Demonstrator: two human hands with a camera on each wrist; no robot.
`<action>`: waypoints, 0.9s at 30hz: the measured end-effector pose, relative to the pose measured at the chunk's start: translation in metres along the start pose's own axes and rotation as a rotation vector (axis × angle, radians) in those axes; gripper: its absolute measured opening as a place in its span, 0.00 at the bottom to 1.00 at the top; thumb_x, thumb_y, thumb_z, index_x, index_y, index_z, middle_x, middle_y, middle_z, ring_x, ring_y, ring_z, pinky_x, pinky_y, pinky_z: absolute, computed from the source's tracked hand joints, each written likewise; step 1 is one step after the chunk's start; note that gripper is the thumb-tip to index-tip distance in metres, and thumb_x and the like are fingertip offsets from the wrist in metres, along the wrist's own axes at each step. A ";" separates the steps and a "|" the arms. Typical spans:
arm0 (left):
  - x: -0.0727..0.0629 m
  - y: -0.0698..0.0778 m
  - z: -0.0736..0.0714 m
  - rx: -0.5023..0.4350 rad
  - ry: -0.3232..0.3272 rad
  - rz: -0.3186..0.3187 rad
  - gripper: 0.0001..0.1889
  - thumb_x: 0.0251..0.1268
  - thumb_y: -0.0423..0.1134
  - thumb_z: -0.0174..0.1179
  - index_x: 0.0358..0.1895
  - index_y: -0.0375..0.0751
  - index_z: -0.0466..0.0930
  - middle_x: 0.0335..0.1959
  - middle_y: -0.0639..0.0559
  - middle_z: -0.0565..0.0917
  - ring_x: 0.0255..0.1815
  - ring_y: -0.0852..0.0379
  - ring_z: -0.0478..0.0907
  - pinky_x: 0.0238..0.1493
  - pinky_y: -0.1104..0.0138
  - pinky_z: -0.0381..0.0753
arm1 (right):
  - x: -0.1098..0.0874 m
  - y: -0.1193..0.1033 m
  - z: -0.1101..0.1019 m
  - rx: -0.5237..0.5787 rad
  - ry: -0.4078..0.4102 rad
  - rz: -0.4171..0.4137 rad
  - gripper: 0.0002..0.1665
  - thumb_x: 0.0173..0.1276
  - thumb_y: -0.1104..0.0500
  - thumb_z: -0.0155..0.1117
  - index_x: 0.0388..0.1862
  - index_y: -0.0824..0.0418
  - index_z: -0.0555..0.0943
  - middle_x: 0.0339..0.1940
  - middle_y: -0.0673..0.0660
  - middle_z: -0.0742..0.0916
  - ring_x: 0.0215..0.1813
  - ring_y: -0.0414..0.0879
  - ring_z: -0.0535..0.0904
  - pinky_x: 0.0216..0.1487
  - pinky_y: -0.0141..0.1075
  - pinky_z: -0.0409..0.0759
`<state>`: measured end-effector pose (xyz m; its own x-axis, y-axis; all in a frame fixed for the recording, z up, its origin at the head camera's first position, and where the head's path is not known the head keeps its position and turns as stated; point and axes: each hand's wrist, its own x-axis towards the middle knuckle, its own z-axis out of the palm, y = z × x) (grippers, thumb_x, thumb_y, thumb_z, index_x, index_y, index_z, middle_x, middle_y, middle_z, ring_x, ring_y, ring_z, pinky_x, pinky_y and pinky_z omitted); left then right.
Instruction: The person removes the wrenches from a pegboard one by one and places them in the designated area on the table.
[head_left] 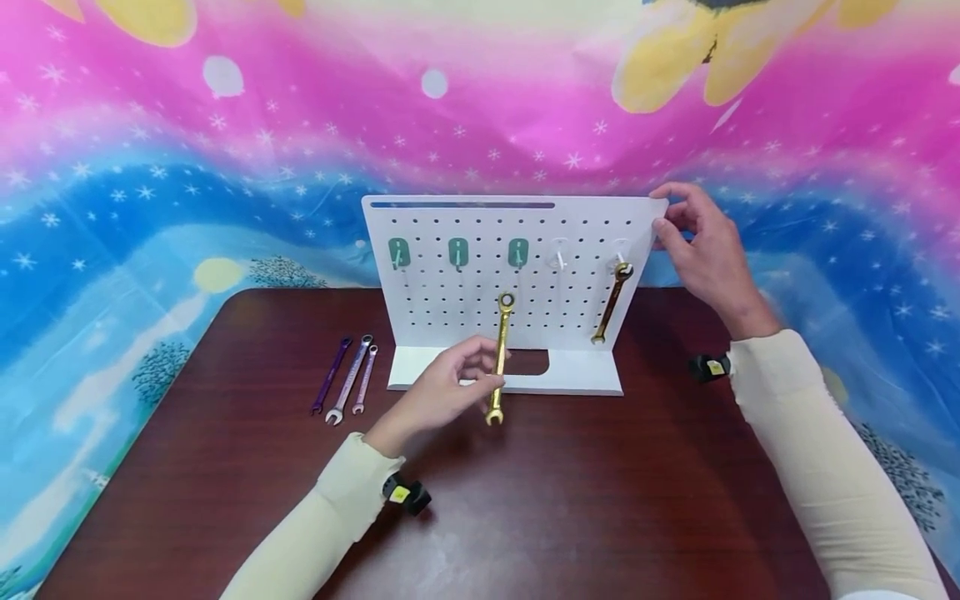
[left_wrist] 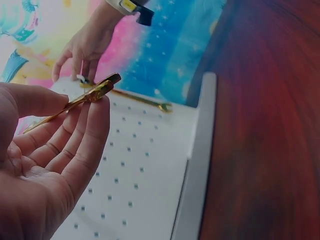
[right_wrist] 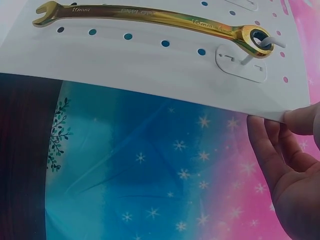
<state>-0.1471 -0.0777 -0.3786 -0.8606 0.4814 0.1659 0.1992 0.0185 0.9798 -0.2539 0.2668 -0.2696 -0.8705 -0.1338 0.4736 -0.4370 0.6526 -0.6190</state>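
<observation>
My left hand (head_left: 450, 379) pinches a gold ratcheting wrench (head_left: 500, 350) between thumb and fingers, upright in front of the white pegboard (head_left: 480, 321), ring end up. In the left wrist view the same wrench (left_wrist: 97, 91) lies across the fingertips. My right hand (head_left: 705, 246) pinches the board's upper right edge between thumb and fingers. A second gold wrench (right_wrist: 150, 15), marked 10mm, hangs by its ring from the white hook (right_wrist: 245, 60) at the board's right end. To its left, a clear-backed white hook (head_left: 559, 255) and green hooks (head_left: 458, 252) carry nothing.
Left of the board, a purple wrench (head_left: 330, 377), a silver wrench (head_left: 350, 379) and a small pinkish wrench (head_left: 365, 379) lie on the dark wooden table (head_left: 570, 500). A colourful printed cloth (head_left: 300, 150) hangs behind. The board's white base (head_left: 581, 379) rests on the table.
</observation>
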 end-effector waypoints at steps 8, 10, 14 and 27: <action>-0.035 -0.007 -0.031 0.067 0.027 -0.063 0.13 0.73 0.27 0.59 0.57 0.29 0.76 0.41 0.34 0.78 0.29 0.50 0.82 0.29 0.47 0.86 | 0.000 -0.001 -0.001 -0.002 -0.002 0.001 0.25 0.81 0.58 0.57 0.74 0.47 0.71 0.49 0.60 0.84 0.44 0.45 0.83 0.45 0.25 0.81; -0.043 -0.009 -0.039 0.086 0.043 -0.076 0.12 0.74 0.26 0.59 0.57 0.29 0.76 0.41 0.36 0.78 0.29 0.50 0.82 0.28 0.49 0.87 | 0.000 0.000 -0.001 0.005 -0.003 0.001 0.25 0.81 0.58 0.57 0.74 0.47 0.71 0.49 0.60 0.84 0.45 0.45 0.83 0.45 0.25 0.81; -0.058 -0.013 -0.055 0.152 0.061 -0.105 0.12 0.73 0.26 0.59 0.56 0.29 0.77 0.40 0.38 0.78 0.29 0.50 0.82 0.27 0.54 0.87 | 0.000 0.000 -0.002 0.021 -0.003 -0.003 0.25 0.81 0.58 0.58 0.73 0.47 0.71 0.49 0.60 0.84 0.44 0.43 0.83 0.44 0.23 0.80; -0.093 -0.016 -0.115 0.257 0.120 -0.200 0.14 0.74 0.29 0.61 0.57 0.24 0.77 0.41 0.31 0.78 0.29 0.49 0.82 0.27 0.56 0.87 | 0.000 0.003 -0.001 0.037 0.005 0.003 0.25 0.81 0.58 0.58 0.73 0.46 0.72 0.49 0.60 0.84 0.42 0.39 0.83 0.44 0.24 0.80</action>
<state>-0.1245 -0.2235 -0.3973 -0.9405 0.3398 0.0004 0.1195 0.3296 0.9365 -0.2546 0.2695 -0.2711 -0.8709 -0.1278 0.4745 -0.4423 0.6247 -0.6435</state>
